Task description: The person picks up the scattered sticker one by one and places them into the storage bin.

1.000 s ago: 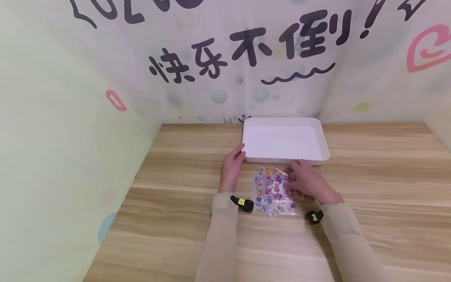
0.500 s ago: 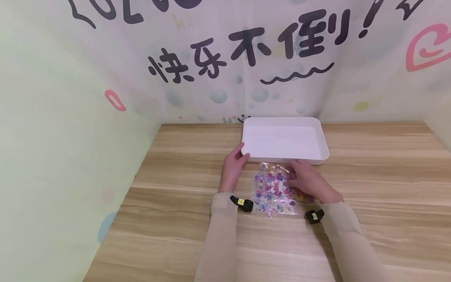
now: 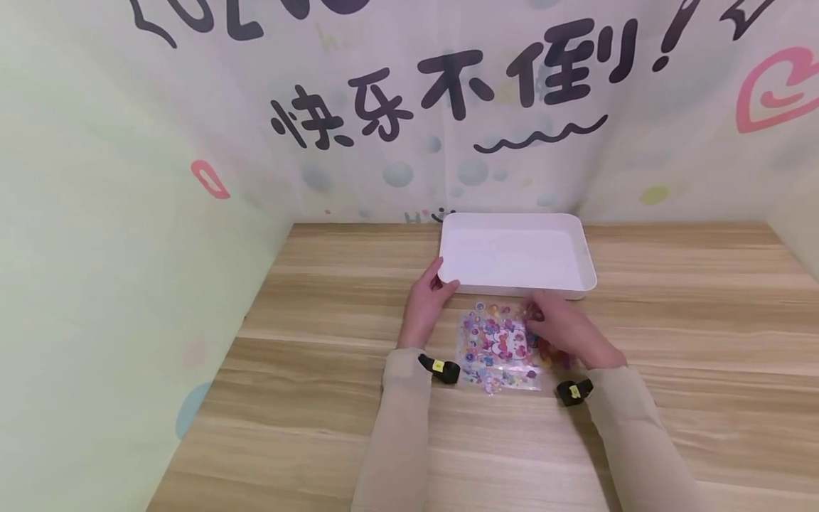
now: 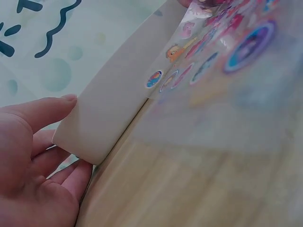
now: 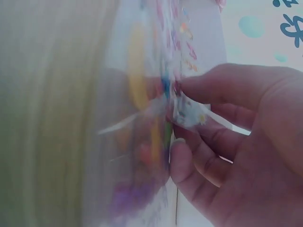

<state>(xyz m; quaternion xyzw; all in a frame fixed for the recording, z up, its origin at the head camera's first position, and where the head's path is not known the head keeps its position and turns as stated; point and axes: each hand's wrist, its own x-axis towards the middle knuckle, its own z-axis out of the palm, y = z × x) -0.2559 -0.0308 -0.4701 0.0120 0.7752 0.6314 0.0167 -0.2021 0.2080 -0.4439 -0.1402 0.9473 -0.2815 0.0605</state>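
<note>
A clear sticker sheet (image 3: 495, 347) with colourful stickers lies on the wooden table (image 3: 333, 398) just in front of a white tray (image 3: 517, 289). My right hand (image 3: 563, 331) rests on the sheet's right part; in the right wrist view its thumb and fingers (image 5: 189, 156) pinch the sheet (image 5: 156, 118) near a sticker. My left hand (image 3: 427, 302) holds the tray's near left corner (image 4: 80, 142), thumb on top and fingers under it. The sheet (image 4: 222, 61) lies against the tray wall in the left wrist view.
The tray's inside is bare white. A patterned backdrop (image 3: 448, 107) with black characters stands behind the table, and a pale green wall (image 3: 115, 284) closes the left side. Black wrist cameras (image 3: 440, 370) sit on both sleeves.
My left hand has closed its thumb round the tray's corner. My right hand has shifted slightly toward the tray on the sheet, and the sheet has moved a little with it.
</note>
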